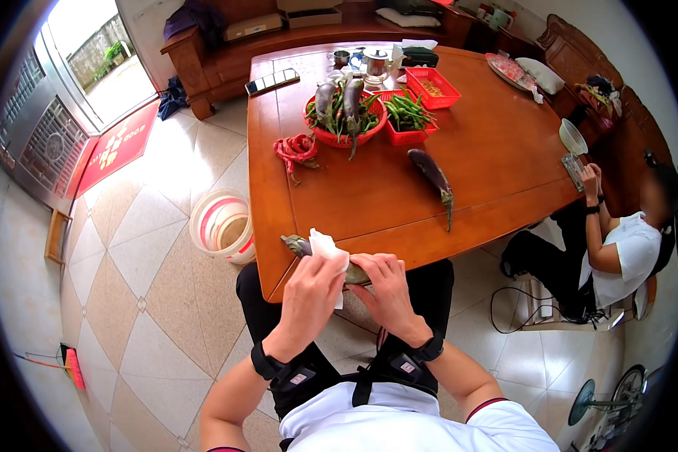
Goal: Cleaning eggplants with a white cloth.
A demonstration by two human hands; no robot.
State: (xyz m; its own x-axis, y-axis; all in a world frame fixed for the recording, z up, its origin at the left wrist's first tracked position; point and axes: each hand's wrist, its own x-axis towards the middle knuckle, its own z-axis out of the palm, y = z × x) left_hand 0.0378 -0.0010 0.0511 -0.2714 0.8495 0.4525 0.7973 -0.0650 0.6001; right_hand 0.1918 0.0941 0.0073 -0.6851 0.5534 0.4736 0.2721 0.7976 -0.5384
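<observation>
Over the near edge of the wooden table, an eggplant [298, 245] lies crosswise between my hands, its stem end pointing left. My left hand [309, 288] pinches a white tissue [325, 248] and presses it on the eggplant. Curled over the other end of the eggplant is my right hand [388, 292], which partly hides it. Another dark eggplant [432, 179] rests on the table farther right. Beyond it, a red basket [377, 135] holds eggplants and green peppers. Red chili peppers [297, 151] lie in a bunch left of that basket.
Green chilies [408, 113] fill a red basket beside another red basket [453, 96]. A phone [273, 81] and a metal teapot [377, 64] stand farther back on the table [505, 158]. A bucket [224, 226] is on the floor at left. Another person [618, 248] sits at right.
</observation>
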